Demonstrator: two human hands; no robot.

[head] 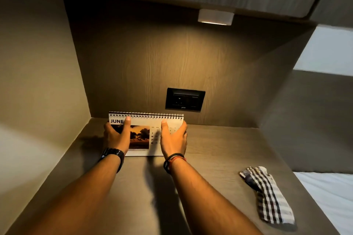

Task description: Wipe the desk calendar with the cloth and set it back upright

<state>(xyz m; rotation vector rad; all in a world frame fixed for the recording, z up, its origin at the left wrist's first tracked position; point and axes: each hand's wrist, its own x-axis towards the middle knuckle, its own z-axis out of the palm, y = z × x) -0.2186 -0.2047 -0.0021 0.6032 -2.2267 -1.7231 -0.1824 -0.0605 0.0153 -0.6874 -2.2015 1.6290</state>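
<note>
Leftmost, the left hand [116, 136] grips the near-left end of the desk calendar [146, 133], thumb laid over the "JUNE" heading, fingers wrapped behind and not visible; a dark watch [112, 153] sits on that wrist. Calendar stands near the back of the wooden desk [133, 187], just in front of the rear panel, below-left of the black wall socket [185, 99]. Its printed face points toward the person, tilted back; spiral binding on top; long axis runs left–right, parallel to the back panel. The right hand [173, 138] holds the right end likewise, thumb on the date grid, fingers curled round the edge. Checked cloth [267, 194] lies well apart on the desk's near-right, untouched by either hand. Judgement: step in hand is either lifting or seating the calendar; cannot tell which. To do it well, keep both grips level, base flat on the desk, release only once it stands steady
</note>
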